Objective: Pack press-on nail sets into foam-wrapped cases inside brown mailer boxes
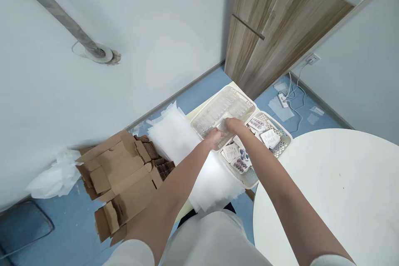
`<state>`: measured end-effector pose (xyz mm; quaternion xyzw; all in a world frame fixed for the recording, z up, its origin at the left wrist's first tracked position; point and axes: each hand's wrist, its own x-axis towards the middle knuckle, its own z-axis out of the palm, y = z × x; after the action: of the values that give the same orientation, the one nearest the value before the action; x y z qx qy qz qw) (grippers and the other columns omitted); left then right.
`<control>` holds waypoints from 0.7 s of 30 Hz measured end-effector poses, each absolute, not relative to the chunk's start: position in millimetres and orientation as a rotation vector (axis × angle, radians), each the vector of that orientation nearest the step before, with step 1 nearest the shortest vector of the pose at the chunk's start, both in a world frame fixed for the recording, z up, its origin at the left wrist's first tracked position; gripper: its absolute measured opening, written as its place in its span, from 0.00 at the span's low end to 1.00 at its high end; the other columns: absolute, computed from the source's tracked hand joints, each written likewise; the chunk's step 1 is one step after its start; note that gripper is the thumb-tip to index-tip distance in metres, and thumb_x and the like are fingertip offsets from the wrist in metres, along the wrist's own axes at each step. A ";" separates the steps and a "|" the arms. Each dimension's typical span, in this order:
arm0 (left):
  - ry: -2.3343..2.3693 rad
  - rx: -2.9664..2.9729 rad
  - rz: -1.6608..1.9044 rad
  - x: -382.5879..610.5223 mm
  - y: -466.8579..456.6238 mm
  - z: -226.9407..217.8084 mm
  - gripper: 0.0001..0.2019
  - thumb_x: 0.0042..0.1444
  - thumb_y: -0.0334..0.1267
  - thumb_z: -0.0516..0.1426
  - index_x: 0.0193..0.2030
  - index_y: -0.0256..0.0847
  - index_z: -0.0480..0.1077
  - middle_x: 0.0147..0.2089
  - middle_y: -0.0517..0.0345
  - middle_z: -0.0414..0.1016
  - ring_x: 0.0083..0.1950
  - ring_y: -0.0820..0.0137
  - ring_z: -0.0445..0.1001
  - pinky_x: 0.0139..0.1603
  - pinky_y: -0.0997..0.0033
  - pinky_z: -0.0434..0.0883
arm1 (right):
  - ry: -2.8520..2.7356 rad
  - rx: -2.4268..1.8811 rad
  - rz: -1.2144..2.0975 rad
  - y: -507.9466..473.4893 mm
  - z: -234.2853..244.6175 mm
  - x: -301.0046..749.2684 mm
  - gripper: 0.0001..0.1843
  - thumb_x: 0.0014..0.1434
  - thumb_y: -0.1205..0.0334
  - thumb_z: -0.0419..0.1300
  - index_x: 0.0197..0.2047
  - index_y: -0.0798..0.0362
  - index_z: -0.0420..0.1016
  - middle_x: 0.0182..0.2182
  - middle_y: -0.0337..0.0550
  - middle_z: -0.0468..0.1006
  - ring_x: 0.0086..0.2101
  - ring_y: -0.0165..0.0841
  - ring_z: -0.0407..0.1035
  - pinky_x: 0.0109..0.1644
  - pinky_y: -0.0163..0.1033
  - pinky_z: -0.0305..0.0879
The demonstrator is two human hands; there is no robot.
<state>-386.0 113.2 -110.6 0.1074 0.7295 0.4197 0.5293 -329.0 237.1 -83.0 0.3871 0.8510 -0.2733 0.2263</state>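
Clear plastic case: apparent handling step
Left hand and right hand, half-closed, seemingly pinch it between them; next, steady grip advisable.

The bare fingers partly hide the clear plastic piece between them; print on white rectangular cards is illegibly small.

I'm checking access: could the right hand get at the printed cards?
Probably yes: the right hand is near the open card basket, where several printed cards lie uncovered, though it looks busy.
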 end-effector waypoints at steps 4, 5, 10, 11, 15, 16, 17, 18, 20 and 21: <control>1.742 0.206 0.977 -381.6 111.2 -100.5 0.12 0.43 0.31 0.55 0.38 0.38 0.64 0.36 0.54 0.70 0.42 0.65 0.69 0.37 0.69 0.66 | 2.360 1.125 -0.764 234.3 -75.4 -328.9 0.19 0.44 0.70 0.59 0.42 0.58 0.70 0.40 0.57 0.72 0.42 0.45 0.66 0.43 0.46 0.59; 1.746 0.198 0.991 -380.1 110.0 -96.3 0.14 0.43 0.31 0.54 0.40 0.38 0.64 0.38 0.54 0.70 0.43 0.65 0.69 0.38 0.69 0.66 | 2.375 1.135 -0.769 233.1 -71.8 -328.8 0.19 0.45 0.70 0.58 0.43 0.58 0.70 0.42 0.58 0.71 0.43 0.44 0.66 0.45 0.45 0.59; 1.744 0.240 1.105 -367.2 100.3 -70.7 0.23 0.46 0.29 0.51 0.52 0.38 0.57 0.53 0.49 0.64 0.55 0.65 0.62 0.46 0.71 0.64 | 2.557 1.215 -0.957 220.5 -46.1 -322.4 0.21 0.51 0.69 0.50 0.50 0.57 0.66 0.47 0.53 0.67 0.47 0.38 0.62 0.50 0.38 0.56; 1.740 0.258 1.132 -365.0 97.4 -65.9 0.25 0.47 0.29 0.51 0.55 0.38 0.54 0.56 0.48 0.61 0.57 0.65 0.60 0.47 0.71 0.64 | 2.597 1.249 -1.023 216.4 -40.1 -319.3 0.22 0.51 0.69 0.50 0.51 0.57 0.65 0.47 0.52 0.67 0.47 0.38 0.62 0.51 0.38 0.55; 1.769 0.332 1.270 -363.4 82.9 -47.5 0.32 0.48 0.30 0.52 0.61 0.39 0.45 0.62 0.46 0.51 0.62 0.66 0.52 0.54 0.69 0.59 | 2.668 1.364 -1.429 195.2 -17.6 -302.2 0.23 0.51 0.67 0.50 0.52 0.55 0.64 0.48 0.48 0.67 0.46 0.35 0.63 0.52 0.40 0.57; 1.789 0.357 1.293 -364.6 78.6 -42.1 0.34 0.47 0.31 0.53 0.61 0.39 0.44 0.63 0.45 0.50 0.63 0.66 0.51 0.55 0.69 0.58 | 2.653 1.390 -1.570 188.6 -12.7 -297.5 0.23 0.51 0.66 0.50 0.52 0.53 0.63 0.48 0.46 0.67 0.45 0.34 0.64 0.50 0.41 0.59; 1.815 0.386 1.302 -366.2 73.9 -35.8 0.35 0.47 0.32 0.54 0.61 0.39 0.43 0.63 0.46 0.49 0.63 0.65 0.50 0.57 0.68 0.56 | 2.624 1.420 -1.714 181.7 -8.0 -292.9 0.23 0.51 0.64 0.51 0.52 0.52 0.63 0.48 0.45 0.67 0.43 0.34 0.65 0.48 0.42 0.61; 1.851 0.421 1.293 -367.8 68.8 -28.7 0.35 0.48 0.34 0.55 0.61 0.40 0.43 0.64 0.47 0.47 0.64 0.64 0.48 0.58 0.67 0.55 | 2.586 1.453 -1.851 174.3 -3.3 -288.3 0.23 0.51 0.63 0.52 0.52 0.51 0.63 0.48 0.44 0.67 0.42 0.33 0.65 0.46 0.42 0.63; 1.957 0.501 1.235 -370.4 57.1 -12.0 0.35 0.48 0.41 0.56 0.61 0.44 0.43 0.65 0.51 0.45 0.65 0.61 0.42 0.59 0.63 0.51 | 2.518 1.513 -2.079 158.5 6.3 -279.5 0.24 0.49 0.61 0.54 0.51 0.50 0.62 0.48 0.45 0.66 0.39 0.32 0.66 0.43 0.41 0.65; 2.021 0.540 1.201 -371.0 50.7 -3.0 0.36 0.48 0.44 0.56 0.61 0.46 0.44 0.65 0.53 0.43 0.66 0.60 0.38 0.60 0.60 0.49 | 2.493 1.545 -2.166 150.3 11.5 -275.1 0.24 0.48 0.60 0.55 0.51 0.50 0.62 0.48 0.45 0.65 0.38 0.31 0.66 0.41 0.40 0.66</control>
<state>-371.0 50.7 -3.0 0.2092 0.7827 0.4652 0.3568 -275.1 150.3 11.5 0.4102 0.6621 -0.5753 -0.2496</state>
